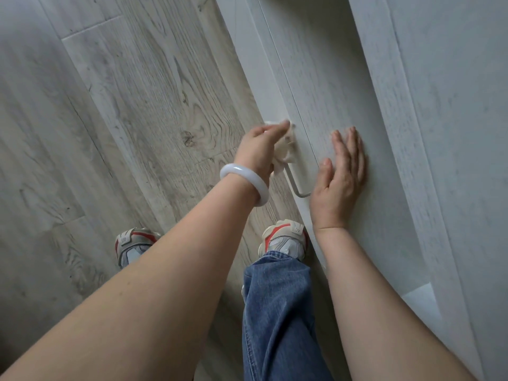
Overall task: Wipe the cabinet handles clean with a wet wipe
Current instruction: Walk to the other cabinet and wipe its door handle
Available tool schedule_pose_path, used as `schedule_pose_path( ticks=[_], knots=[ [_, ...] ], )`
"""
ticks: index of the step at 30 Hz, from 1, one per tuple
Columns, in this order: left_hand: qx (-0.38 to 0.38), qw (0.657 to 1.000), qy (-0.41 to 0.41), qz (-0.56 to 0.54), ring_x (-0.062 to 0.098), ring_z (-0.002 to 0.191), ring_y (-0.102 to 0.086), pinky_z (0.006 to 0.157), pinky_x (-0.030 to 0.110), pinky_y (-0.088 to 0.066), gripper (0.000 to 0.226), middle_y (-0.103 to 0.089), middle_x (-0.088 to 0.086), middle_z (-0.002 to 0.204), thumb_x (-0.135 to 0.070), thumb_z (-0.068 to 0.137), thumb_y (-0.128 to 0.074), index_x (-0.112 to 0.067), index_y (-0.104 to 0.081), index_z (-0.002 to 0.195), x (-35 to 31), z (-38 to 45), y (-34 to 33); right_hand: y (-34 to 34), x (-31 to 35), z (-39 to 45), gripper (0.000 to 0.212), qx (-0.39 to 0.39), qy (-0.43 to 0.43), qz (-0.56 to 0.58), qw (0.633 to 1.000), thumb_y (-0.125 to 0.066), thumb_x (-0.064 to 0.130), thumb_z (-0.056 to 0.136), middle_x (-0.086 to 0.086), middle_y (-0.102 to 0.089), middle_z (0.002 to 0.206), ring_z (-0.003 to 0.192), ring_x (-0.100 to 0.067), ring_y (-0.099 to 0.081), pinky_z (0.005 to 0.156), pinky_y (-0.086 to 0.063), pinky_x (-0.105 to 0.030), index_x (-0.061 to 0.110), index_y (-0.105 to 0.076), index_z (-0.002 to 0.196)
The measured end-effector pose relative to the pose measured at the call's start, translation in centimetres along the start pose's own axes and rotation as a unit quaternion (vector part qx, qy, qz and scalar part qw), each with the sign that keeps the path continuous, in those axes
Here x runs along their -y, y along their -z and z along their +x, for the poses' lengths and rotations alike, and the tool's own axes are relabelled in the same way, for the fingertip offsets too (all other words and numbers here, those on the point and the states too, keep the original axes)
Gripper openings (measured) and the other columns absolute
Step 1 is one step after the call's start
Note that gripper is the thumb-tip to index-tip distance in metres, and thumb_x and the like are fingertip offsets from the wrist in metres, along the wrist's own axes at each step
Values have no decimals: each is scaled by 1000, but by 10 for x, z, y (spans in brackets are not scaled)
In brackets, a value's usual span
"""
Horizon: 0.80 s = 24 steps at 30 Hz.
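Head view: left hand [259,145] grips wet wipe [283,152] on handle [298,185]; right hand [341,177] flat, fingers straight

Pale grey wood-grain plank floor [123,111], knots and dark streaks visible, seams running diagonally across the left half. On the right, tall whitish cabinet fronts [343,86] with faint wood texture, split by narrow vertical gaps. Farther right, a greyer panel [453,119]. Soft, even daylight, no hard shadows.
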<state>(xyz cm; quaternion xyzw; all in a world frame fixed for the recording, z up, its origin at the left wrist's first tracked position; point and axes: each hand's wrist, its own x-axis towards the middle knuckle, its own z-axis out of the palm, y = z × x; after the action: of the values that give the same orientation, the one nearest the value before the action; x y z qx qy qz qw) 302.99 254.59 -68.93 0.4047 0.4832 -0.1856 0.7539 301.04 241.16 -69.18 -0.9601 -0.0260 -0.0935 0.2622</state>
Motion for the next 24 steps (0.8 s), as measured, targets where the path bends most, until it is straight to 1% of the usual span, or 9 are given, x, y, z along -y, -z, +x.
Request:
schedule_pose_path(
  ticks=[2, 5, 7, 9, 11, 13, 16, 18, 24],
  knots=[
    [-23, 999, 28, 27, 33, 86, -64, 65, 37, -52, 24, -66, 12, 93, -41, 86, -61, -18, -64, 80, -3, 2, -2, 4, -9, 6, 33, 16, 23, -22, 999, -54, -5, 87, -25, -59, 125, 119, -19, -38, 103, -16, -2, -8, -61, 119],
    [-64, 991, 10, 114, 35, 86, -69, 79, 54, -57, 16, -70, 12, 88, -24, 87, -62, -20, -67, 72, 5, 7, 0, 5, -18, 15, 31, -1, 6, -99, 995, -58, 1, 85, -32, -60, 118, 115, -33, -46, 101, -22, -19, -13, -62, 112],
    [-59, 990, -1, 128, 30, 79, -72, 68, 43, -61, 8, -72, 9, 88, -18, 83, -70, -19, -65, 77, 12, 3, -2, 1, -14, 12, 29, -34, -9, -132, 991, -64, -4, 80, -35, -62, 111, 111, -39, -51, 103, -21, -16, -14, -62, 107],
    [-76, 992, -19, 97, 22, 63, -70, 53, 29, -57, 10, -71, 8, 88, -14, 83, -72, -18, -63, 80, 19, 1, -7, -4, -11, 7, 35, -58, -10, -147, 987, -65, -6, 78, -31, -63, 114, 113, -27, -40, 106, -4, -3, -11, -61, 113],
    [-126, 989, -31, 72, 19, 54, -62, 45, 22, -49, 17, -67, 7, 80, -11, 82, -72, -18, -58, 77, 27, -1, -11, -7, -12, 5, 39, -69, -10, -152, 986, -66, -6, 77, -29, -63, 116, 112, -24, -36, 104, 4, -1, -9, -61, 116],
    [-178, 983, -9, 52, 17, 50, -54, 40, 16, -42, 24, -59, 3, 64, -12, 80, -73, -18, -51, 71, 39, -5, -17, -8, -14, 6, 38, -75, -10, -162, 984, -66, -5, 78, -27, -63, 118, 113, -24, -39, 106, 3, -3, -7, -61, 116],
    [-185, 982, 47, 12, 14, 49, -45, 38, 13, -38, 32, -49, 0, 57, -9, 81, -72, -17, -45, 66, 65, -22, -26, -7, -13, 7, 32, -81, 8, -169, 982, -69, -9, 74, -30, -65, 108, 107, -25, -39, 104, -8, -5, -9, -64, 106],
    [-172, 983, 57, 16, 13, 48, -43, 35, 11, -37, 34, -47, -1, 56, -9, 82, -72, -16, -43, 65, 74, -31, -27, -7, -13, 7, 29, -83, 11, -181, 980, -71, -10, 72, -30, -67, 102, 103, -27, -43, 98, -19, -15, -10, -65, 100],
    [-188, 980, -30, 66, 14, 51, -48, 54, 23, -47, 36, -51, -2, 60, -12, 75, -77, -19, -44, 64, 28, 1, -19, -9, -17, 5, 25, -95, 22, -199, 975, -71, -4, 74, -27, -67, 103, 102, -35, -56, 101, -24, -19, -6, -66, 98]
  ],
)
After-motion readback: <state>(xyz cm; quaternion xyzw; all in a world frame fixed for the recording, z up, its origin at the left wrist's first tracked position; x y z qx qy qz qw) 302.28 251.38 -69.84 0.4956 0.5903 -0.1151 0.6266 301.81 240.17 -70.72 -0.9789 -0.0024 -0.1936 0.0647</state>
